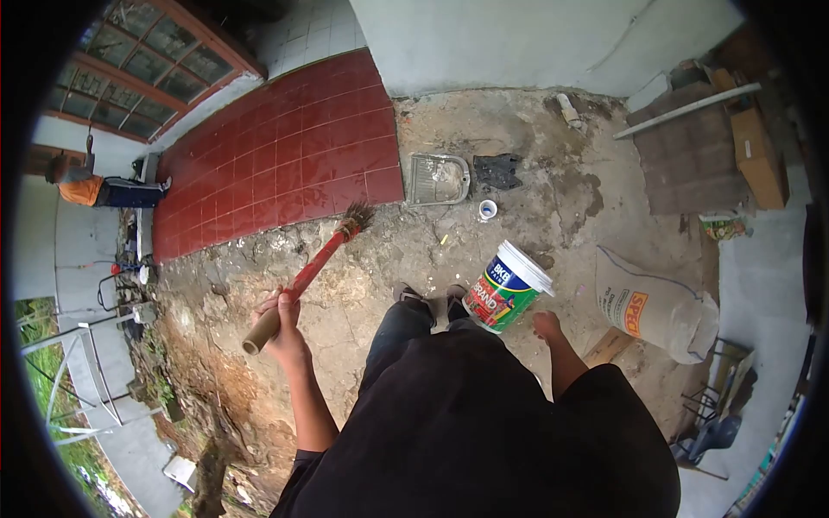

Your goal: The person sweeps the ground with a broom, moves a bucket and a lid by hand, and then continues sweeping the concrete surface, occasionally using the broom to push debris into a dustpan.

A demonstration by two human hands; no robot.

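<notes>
Rough dirt ground [518,147] borders red tiles [285,155] near broom [315,263].

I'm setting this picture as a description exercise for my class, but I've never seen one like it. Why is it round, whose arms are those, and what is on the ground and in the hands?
There is no machine: one camera sits on a person's head, looking down through a wide lens, so the view curves. The dark shape below is their body. Their left hand grips a red-handled brush, bristles on the rough ground near red tiles. Their right hand, with nothing visible in it, hangs beside a paint bucket. A sack, a metal tray and a small roll lie nearby. Another person is at the far left.
</notes>
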